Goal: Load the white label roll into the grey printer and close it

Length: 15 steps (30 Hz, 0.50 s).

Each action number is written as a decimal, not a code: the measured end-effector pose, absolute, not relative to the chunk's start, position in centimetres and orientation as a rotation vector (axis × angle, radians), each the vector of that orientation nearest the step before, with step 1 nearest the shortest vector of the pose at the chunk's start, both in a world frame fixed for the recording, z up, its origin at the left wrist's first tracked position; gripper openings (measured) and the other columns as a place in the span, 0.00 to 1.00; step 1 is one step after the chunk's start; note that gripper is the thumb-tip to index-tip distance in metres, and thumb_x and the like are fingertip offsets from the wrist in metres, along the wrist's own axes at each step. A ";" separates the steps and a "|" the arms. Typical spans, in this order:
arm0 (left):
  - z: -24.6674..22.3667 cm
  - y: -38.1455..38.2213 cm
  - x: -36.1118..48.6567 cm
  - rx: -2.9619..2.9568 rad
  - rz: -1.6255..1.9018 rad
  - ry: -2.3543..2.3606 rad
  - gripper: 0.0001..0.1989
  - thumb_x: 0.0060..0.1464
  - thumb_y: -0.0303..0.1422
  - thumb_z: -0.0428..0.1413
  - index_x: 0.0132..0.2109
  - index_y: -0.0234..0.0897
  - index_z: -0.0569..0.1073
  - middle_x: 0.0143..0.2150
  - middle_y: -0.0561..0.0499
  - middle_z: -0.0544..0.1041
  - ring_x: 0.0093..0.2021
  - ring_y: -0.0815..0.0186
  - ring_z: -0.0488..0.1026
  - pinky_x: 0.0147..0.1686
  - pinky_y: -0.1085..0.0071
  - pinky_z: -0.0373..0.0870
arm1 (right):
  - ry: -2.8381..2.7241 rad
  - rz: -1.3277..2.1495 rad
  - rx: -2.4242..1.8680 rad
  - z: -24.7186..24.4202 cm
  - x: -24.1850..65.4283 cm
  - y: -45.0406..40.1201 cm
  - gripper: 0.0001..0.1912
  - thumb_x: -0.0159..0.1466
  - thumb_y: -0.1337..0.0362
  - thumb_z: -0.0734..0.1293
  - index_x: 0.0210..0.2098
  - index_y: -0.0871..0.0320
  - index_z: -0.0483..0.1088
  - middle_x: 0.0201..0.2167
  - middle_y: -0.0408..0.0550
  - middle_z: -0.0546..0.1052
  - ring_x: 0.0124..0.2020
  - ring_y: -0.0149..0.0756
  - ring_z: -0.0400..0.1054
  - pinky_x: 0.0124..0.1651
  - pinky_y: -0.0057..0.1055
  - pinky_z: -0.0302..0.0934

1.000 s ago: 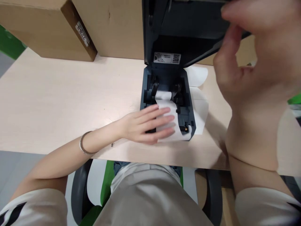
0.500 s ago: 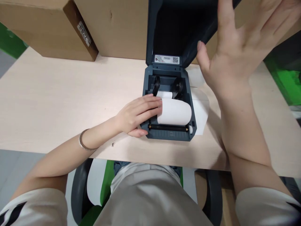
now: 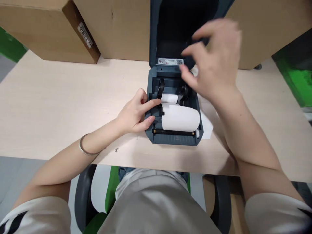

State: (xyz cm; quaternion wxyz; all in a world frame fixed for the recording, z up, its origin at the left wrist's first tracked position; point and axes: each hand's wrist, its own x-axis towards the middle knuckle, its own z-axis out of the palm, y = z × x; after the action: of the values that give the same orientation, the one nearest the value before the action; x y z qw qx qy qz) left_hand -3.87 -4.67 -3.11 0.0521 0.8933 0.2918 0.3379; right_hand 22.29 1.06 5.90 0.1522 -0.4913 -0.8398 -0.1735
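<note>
A dark blue-grey label printer (image 3: 175,139) stands on the table with its lid (image 3: 154,35) raised. Inside it, a curled strip of white paper (image 3: 181,118) bulges above the black roller (image 3: 174,132). Behind the strip, a small white paper roll (image 3: 169,98) sits between two black holders. My left hand (image 3: 135,113) rests at the printer's left wall; its index finger reaches to the paper's left edge, and the thumb is apart from it. My right hand (image 3: 214,61), slightly blurred, hovers over the printer's back right, fingers bent and apart, nothing seen between them.
Cardboard boxes (image 3: 51,35) stand along the back of the table (image 3: 60,107). White paper (image 3: 207,126) lies beside the printer on the right. A tiny dark bit (image 3: 116,150) lies near the front edge. Chair armrests (image 3: 81,201) flank my body.
My right hand has come left and down from beside the raised lid, its fingers now bent. My left hand has lifted its flat fingers off the paper, leaving the index finger stretched out.
</note>
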 end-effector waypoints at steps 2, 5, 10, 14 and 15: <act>-3.0 -4.6 -3.8 2.721 1.040 0.858 0.35 0.70 0.55 0.36 0.59 0.33 0.74 0.37 0.50 0.57 0.38 0.58 0.64 0.37 0.61 0.68 | -2.608 -0.279 -1.294 5.2 21.5 1.1 0.22 0.73 0.50 0.56 0.55 0.51 0.75 0.60 0.53 0.73 0.64 0.53 0.64 0.68 0.55 0.55; -3.0 -4.4 -3.7 2.730 1.063 0.823 0.33 0.69 0.55 0.37 0.56 0.34 0.74 0.36 0.51 0.56 0.36 0.59 0.63 0.36 0.60 0.68 | -2.798 -0.022 -1.143 3.7 21.1 1.1 0.19 0.71 0.50 0.60 0.49 0.53 0.77 0.48 0.50 0.79 0.58 0.50 0.69 0.76 0.57 0.47; -3.0 -4.0 -3.6 2.750 1.133 0.755 0.28 0.69 0.53 0.37 0.46 0.37 0.71 0.35 0.51 0.55 0.34 0.59 0.61 0.32 0.61 0.66 | -2.816 0.000 -1.273 3.1 21.5 0.5 0.11 0.66 0.59 0.66 0.43 0.58 0.76 0.42 0.53 0.78 0.54 0.47 0.71 0.82 0.54 0.29; -3.2 -3.6 -3.5 2.754 1.183 0.735 0.24 0.68 0.53 0.39 0.42 0.39 0.68 0.34 0.52 0.54 0.33 0.60 0.60 0.30 0.61 0.64 | -2.818 0.064 -1.333 4.1 20.9 -0.5 0.12 0.67 0.64 0.60 0.40 0.53 0.75 0.40 0.50 0.78 0.53 0.46 0.72 0.83 0.53 0.27; -3.2 -3.6 -3.5 2.747 1.182 0.741 0.24 0.68 0.54 0.39 0.41 0.40 0.67 0.34 0.51 0.55 0.32 0.60 0.60 0.29 0.61 0.63 | -2.806 0.136 -1.343 4.2 20.8 -0.5 0.11 0.67 0.64 0.60 0.39 0.52 0.75 0.41 0.50 0.78 0.53 0.46 0.72 0.83 0.52 0.28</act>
State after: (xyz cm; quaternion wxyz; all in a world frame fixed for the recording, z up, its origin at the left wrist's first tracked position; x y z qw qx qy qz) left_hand -3.50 -3.60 -3.22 0.0304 0.8912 0.2403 0.3836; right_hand 20.76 -0.54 4.24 0.0140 -0.4314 -0.9010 0.0437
